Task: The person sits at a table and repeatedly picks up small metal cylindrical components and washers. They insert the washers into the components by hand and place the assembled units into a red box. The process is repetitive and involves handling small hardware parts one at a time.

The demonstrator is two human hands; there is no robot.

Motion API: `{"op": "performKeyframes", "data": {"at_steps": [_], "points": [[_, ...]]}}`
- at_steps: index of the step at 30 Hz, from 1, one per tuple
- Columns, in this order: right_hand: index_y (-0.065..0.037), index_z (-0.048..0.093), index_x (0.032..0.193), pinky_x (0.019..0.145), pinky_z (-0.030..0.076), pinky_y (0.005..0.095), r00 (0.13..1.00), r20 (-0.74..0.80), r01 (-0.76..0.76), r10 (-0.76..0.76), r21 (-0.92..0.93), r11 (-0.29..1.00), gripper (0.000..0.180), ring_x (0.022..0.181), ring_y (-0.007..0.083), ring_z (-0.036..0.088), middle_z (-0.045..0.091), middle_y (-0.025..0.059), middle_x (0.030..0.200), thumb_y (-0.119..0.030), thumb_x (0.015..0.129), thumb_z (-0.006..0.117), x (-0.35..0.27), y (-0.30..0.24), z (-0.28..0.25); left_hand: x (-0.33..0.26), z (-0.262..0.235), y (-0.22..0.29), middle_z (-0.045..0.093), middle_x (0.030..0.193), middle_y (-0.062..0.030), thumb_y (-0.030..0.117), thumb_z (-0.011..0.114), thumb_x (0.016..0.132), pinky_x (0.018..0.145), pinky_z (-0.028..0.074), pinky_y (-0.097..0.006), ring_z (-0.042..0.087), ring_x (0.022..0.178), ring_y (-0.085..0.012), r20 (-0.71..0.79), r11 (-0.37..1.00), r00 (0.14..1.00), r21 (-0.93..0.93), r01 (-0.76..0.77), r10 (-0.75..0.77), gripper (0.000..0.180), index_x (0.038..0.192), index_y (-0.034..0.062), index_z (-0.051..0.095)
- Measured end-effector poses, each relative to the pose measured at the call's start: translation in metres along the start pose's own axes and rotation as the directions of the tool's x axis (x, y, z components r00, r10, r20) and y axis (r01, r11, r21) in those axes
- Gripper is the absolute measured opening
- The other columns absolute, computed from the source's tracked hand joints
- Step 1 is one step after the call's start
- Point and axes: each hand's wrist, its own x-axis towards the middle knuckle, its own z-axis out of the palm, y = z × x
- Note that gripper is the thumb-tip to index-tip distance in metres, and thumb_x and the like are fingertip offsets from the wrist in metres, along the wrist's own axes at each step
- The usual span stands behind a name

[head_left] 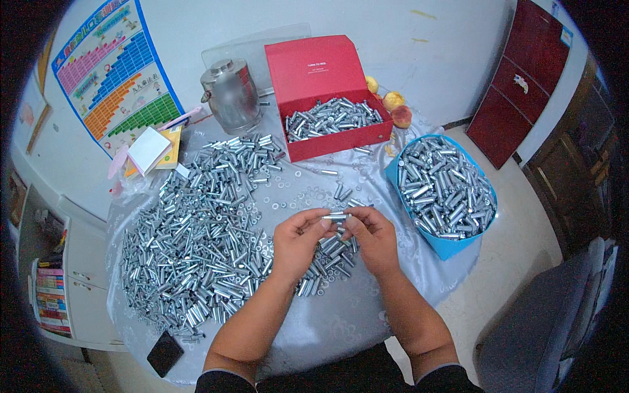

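Observation:
Over the middle of the table, a silver sleeve anchor bolt (337, 217) lies level between my two hands. Its left end is pinched by the thumb and fingers of my left hand (295, 243). My right hand (375, 241) grips the right end, with the thumb on top. Below and around the hands lie more loose metal bolts and sleeves (334, 255), partly hidden by my fingers. Flat washers (298, 196) are scattered just beyond them. A large heap of bolts, sleeves and small metal parts (196, 242) spreads over the left side of the table.
At the back stands an open red box (341, 147) full of anchor bolts, beside a metal canister (230, 98). A blue bin (445, 246) heaped with anchors is at the right, near some fruit (401, 116). A dark flat object (165, 354) lies at the near left edge.

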Motion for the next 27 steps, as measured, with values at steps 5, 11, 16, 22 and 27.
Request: {"op": "performKeyframes", "data": {"at_steps": [5,11,16,22,27], "points": [[0.002,0.063,0.095,0.059,0.046,0.0234,0.994,-0.018,-0.109,0.108,-0.063,0.992,0.015,0.064,0.0093,0.056,0.06,0.0031,0.074,-0.013,0.092,0.061,0.026,0.005,0.002,0.019,-0.004,0.005,0.069,0.094,-0.0146,-0.001,0.061,0.088,0.075,0.057,-0.027,0.068,0.083,-0.0178,0.002,0.993,0.999,0.106,-0.052,0.052,0.022,0.109,-0.0078,0.063],[0.002,0.063,0.093,0.057,0.045,0.0243,0.995,-0.087,-0.058,0.057,-0.01,0.998,0.017,0.061,0.0103,0.055,0.059,0.0032,0.071,-0.016,0.091,0.062,0.087,0.018,0.02,0.085,-0.023,-0.004,0.069,0.086,-0.0102,0.005,0.063,0.087,0.068,0.053,-0.025,0.065,0.074,-0.0133,0.007,0.975,0.994,0.192,-0.11,0.111,0.024,0.108,-0.0069,0.064],[0.002,0.065,0.091,0.054,0.045,0.0258,0.987,-0.159,0.001,-0.005,-0.028,1.0,0.02,0.057,0.0104,0.055,0.061,0.0033,0.071,-0.018,0.091,0.062,0.152,0.041,0.033,0.15,-0.03,-0.001,0.068,0.077,-0.0058,0.013,0.066,0.086,0.057,0.049,-0.024,0.062,0.066,-0.0105,-0.021,0.888,0.975,0.419,-0.191,0.22,0.024,0.104,-0.003,0.068],[0.006,0.064,0.094,0.054,0.053,0.0269,0.98,-0.2,-0.001,0.0,-0.006,1.0,0.021,0.06,0.0127,0.059,0.062,0.0076,0.075,-0.014,0.091,0.061,0.204,0.049,0.039,0.201,-0.027,0.003,0.068,0.071,-0.0096,0.015,0.065,0.086,0.049,0.048,-0.026,0.062,0.056,-0.0118,-0.021,0.753,0.951,0.616,-0.231,0.308,0.021,0.097,-0.0032,0.069],[0.006,0.064,0.1,0.057,0.054,0.0267,0.987,-0.158,-0.034,0.023,-0.063,0.997,0.021,0.064,0.0125,0.06,0.063,0.0078,0.079,-0.013,0.092,0.06,0.219,0.051,0.039,0.219,-0.028,0.007,0.068,0.072,-0.0094,0.014,0.063,0.088,0.05,0.052,-0.028,0.066,0.06,-0.0135,-0.067,0.834,0.983,0.541,-0.11,0.174,0.021,0.095,-0.0047,0.068]]}}
